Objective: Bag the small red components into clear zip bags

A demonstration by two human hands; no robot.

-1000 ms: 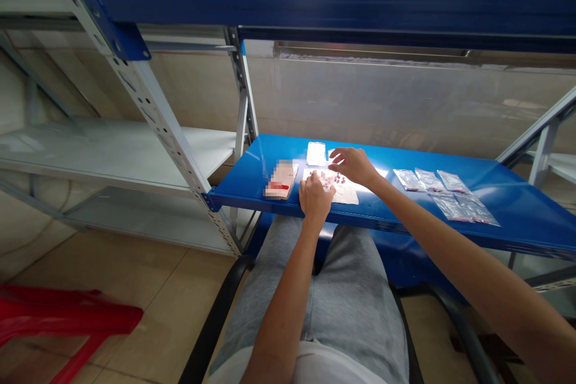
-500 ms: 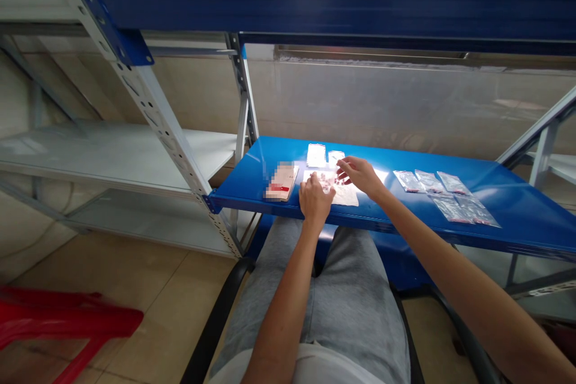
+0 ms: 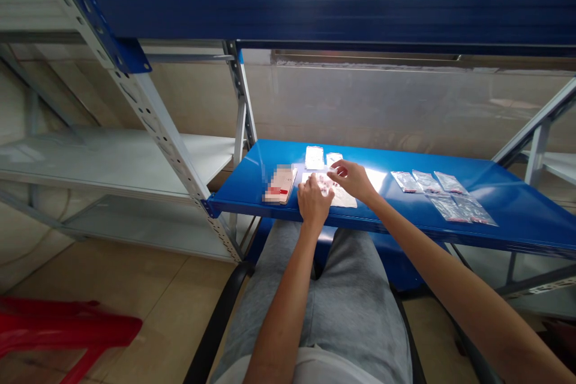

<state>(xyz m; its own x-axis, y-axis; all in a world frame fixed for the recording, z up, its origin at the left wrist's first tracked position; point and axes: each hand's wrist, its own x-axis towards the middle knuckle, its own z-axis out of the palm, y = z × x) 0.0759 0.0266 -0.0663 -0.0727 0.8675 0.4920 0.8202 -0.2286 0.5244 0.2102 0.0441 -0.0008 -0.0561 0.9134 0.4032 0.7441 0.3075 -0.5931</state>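
Note:
My left hand (image 3: pixel 314 204) rests with curled fingers on the near left edge of a white sheet (image 3: pixel 344 198) lying on the blue shelf (image 3: pixel 400 210). Small red pieces lie scattered on that sheet. My right hand (image 3: pixel 353 179) hovers over the sheet's far part, fingertips pinched together; what they hold is too small to make out. Two small clear bags (image 3: pixel 315 157) lie just beyond the sheet. A flat card with a red mark (image 3: pixel 279 185) lies left of my left hand.
Several small clear bags (image 3: pixel 443 195) with red contents lie in rows on the shelf's right part. A blue beam (image 3: pixel 315 9) spans overhead. A grey shelf unit (image 3: pixel 108 162) stands to the left. A red plastic stool (image 3: pixel 58 330) sits on the floor at lower left.
My right hand has drawn back from near the far bags to just over the sheet and closed its fingertips. My left hand has stayed put.

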